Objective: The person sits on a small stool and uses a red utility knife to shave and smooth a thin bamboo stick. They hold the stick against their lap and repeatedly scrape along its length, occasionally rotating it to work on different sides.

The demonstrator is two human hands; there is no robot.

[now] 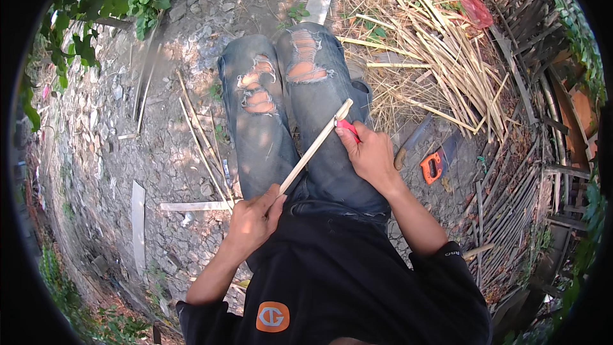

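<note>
At the far left, leafy plants [96,0] hang over a rough stony ground [102,128], where a flat pale slat [138,214] lies lengthwise and another short slat [195,206] lies crosswise near the person's left knee. A few thin sticks [201,140] lie scattered on the stones just beside the left leg. The person sits with legs stretched forward in torn blue jeans [281,108], wearing a black top. The left hand [254,220] is closed in a fist around the lower end of a long pale strip of bamboo [314,148], which slants up and to the right across the right thigh. At its upper end the right hand [369,153] has its fingers curled tight on a small red-handled knife [348,128], pressed against the strip near its tip; the blade itself is too small to make out. Just right of that hand, on the ground, lie a dark tool with a wooden handle [408,144] and an orange-handled saw [434,165]. Behind them a heap of split bamboo strips and dry straw [421,57] spreads out, with a red plastic bag [472,3] at its far edge. Along the right rim stands a stack of weathered laths [517,191].
</note>
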